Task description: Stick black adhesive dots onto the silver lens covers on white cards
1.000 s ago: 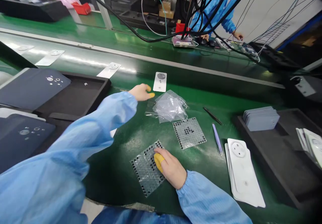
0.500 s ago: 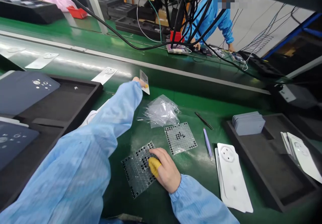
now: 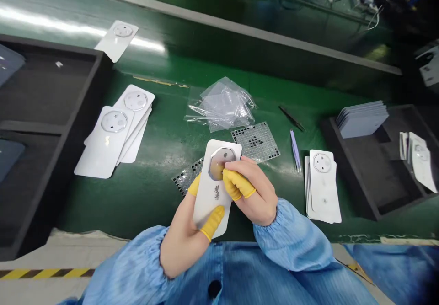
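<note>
My left hand (image 3: 192, 225), with yellow finger cots, grips a white phone back cover (image 3: 210, 200) by its lower edges. The cover has an octagonal camera ring and dark markings below it. At the ring's right side are the closed fingertips of my right hand (image 3: 254, 188), also in yellow cots. Whatever they may pinch is too small to make out. Behind the cover, a clear sheet with black dots (image 3: 185, 177) is partly hidden. A second dotted sheet (image 3: 260, 142) lies beyond my right hand.
Stacked white back covers (image 3: 103, 152) lie left, and more (image 3: 324, 195) lie right. Black trays (image 3: 82, 90) (image 3: 370, 195) flank the bench. Clear plastic bags (image 3: 224, 106), dark tweezers (image 3: 291, 118) and purple tweezers (image 3: 295, 149) lie between. Another cover (image 3: 115, 44) rests on the far belt.
My left hand has come back from the belt with the white back cover. My right hand has left the dotted sheet for the camera ring. The view has tilted down.
</note>
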Tool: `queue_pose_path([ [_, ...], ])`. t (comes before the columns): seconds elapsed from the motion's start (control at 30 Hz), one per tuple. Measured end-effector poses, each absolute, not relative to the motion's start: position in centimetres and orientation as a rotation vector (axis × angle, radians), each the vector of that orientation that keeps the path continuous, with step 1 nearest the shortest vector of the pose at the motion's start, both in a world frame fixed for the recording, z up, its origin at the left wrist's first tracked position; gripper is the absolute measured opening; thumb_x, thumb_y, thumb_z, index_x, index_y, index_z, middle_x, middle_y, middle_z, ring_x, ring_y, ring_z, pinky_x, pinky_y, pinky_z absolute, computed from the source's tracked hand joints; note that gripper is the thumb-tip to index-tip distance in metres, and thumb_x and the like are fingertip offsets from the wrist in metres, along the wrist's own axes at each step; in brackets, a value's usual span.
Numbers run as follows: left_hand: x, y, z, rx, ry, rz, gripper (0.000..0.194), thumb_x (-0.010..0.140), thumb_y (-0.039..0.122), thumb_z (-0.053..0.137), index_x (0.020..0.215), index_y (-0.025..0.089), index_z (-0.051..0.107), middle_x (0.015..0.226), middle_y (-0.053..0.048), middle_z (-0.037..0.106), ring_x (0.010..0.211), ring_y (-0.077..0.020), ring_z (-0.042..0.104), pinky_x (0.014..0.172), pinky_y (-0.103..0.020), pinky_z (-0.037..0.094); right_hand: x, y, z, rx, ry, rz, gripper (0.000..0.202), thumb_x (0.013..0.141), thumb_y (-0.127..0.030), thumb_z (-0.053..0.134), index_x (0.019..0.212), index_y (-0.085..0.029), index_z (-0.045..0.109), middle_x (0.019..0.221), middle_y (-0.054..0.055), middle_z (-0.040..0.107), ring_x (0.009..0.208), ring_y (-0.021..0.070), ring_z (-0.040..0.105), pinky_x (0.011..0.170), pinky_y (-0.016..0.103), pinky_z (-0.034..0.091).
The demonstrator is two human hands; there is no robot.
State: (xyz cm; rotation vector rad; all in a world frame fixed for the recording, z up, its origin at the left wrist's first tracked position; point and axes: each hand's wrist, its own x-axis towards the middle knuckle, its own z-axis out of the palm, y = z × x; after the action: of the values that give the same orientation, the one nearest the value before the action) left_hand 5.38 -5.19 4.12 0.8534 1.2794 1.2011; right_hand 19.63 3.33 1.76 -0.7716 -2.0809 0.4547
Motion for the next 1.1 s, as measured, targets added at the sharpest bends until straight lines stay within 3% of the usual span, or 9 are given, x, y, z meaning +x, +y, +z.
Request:
queue_pose_path([
  [0.1, 6.1, -5.8, 4.0, 0.79, 1.31, 1.254, 0.05, 0.084, 0.018, 0.062, 0.13, 0.03, 0.048, 0.125, -0.004, 0.064, 0.112, -0.0227, 0.063, 0.09, -0.029, 0.056, 19.9, 2.7, 2.8, -0.742, -2.199, 0.529, 0.034, 0.09, -0.008, 0.046, 0.122, -0.012, 0.052, 0.11, 0.01, 0.069, 0.107, 0.0152, 0.063, 0.103, 0.037, 0.048],
  [0.23, 6.1, -6.2, 3.9, 0.791, 1.364, 1.329, 0.055, 0.083, 0.018, 0.064, 0.134, 0.031, 0.045, 0.132, -0.004, 0.059, 0.119, -0.0235, 0.058, 0.096, -0.03, 0.052, 19.7, 2.4, 3.1, -0.573, -2.271, 0.347, 0.03, 0.087, -0.012, 0.05, 0.116, -0.008, 0.056, 0.116, 0.019, 0.066, 0.118, 0.0245, 0.057, 0.099, 0.045, 0.05],
  [0.43, 5.9, -6.5, 3.5, 0.933, 1.428, 1.328, 0.07, 0.081, 0.012, 0.065, 0.142, 0.03, 0.036, 0.138, -0.006, 0.054, 0.119, -0.0231, 0.058, 0.092, -0.025, 0.053, 19.5, 2.3, 2.5, -0.542, -2.284, 0.335, 0.032, 0.09, -0.02, 0.046, 0.116, -0.005, 0.056, 0.121, 0.025, 0.06, 0.123, 0.0292, 0.053, 0.093, 0.048, 0.053],
  [0.6, 5.9, -6.6, 3.0, 1.107, 1.475, 1.269, 0.07, 0.084, 0.007, 0.056, 0.144, 0.03, 0.03, 0.13, -0.005, 0.061, 0.122, -0.0237, 0.055, 0.085, -0.024, 0.056, 19.3, 2.4, 2.4, -0.54, -2.282, 0.371, 0.032, 0.088, -0.017, 0.05, 0.115, -0.002, 0.056, 0.124, 0.029, 0.056, 0.123, 0.0322, 0.052, 0.093, 0.049, 0.053],
  [0.7, 5.8, -6.5, 3.0, 1.187, 1.519, 1.265, 0.067, 0.082, 0.005, 0.056, 0.141, 0.029, 0.036, 0.132, -0.004, 0.06, 0.124, -0.0243, 0.054, 0.09, -0.028, 0.054, 19.1, 2.4, 2.4, -0.55, -2.277, 0.428, 0.035, 0.089, -0.019, 0.047, 0.119, -0.002, 0.054, 0.128, 0.028, 0.054, 0.126, 0.0321, 0.049, 0.093, 0.05, 0.054],
  [0.8, 5.6, -6.4, 3.0, 1.168, 1.521, 1.26, 0.059, 0.081, 0.006, 0.057, 0.135, 0.027, 0.043, 0.131, -0.005, 0.06, 0.119, -0.0253, 0.058, 0.085, -0.028, 0.057, 19.1, 2.4, 2.3, -0.555, -2.275, 0.493, 0.038, 0.091, -0.019, 0.044, 0.125, -0.004, 0.051, 0.133, 0.025, 0.051, 0.13, 0.0307, 0.045, 0.094, 0.05, 0.053],
  [0.97, 5.4, -6.2, 3.3, 1.067, 1.512, 1.281, 0.061, 0.083, 0.011, 0.059, 0.137, 0.029, 0.039, 0.129, -0.005, 0.062, 0.104, -0.0233, 0.067, 0.074, -0.025, 0.06, 19.3, 2.4, 2.2, -0.541, -2.272, 0.53, 0.039, 0.092, -0.019, 0.042, 0.127, -0.006, 0.05, 0.134, 0.024, 0.051, 0.129, 0.0296, 0.046, 0.093, 0.05, 0.054],
  [1.1, 5.4, -6.2, 3.2, 1.09, 1.455, 1.268, 0.061, 0.084, 0.009, 0.056, 0.138, 0.03, 0.038, 0.132, -0.005, 0.06, 0.109, -0.0237, 0.065, 0.078, -0.025, 0.06, 19.1, 2.3, 2.1, -0.588, -2.266, 0.469, 0.04, 0.092, -0.02, 0.042, 0.129, -0.006, 0.049, 0.133, 0.024, 0.051, 0.128, 0.0299, 0.048, 0.091, 0.049, 0.056],
])
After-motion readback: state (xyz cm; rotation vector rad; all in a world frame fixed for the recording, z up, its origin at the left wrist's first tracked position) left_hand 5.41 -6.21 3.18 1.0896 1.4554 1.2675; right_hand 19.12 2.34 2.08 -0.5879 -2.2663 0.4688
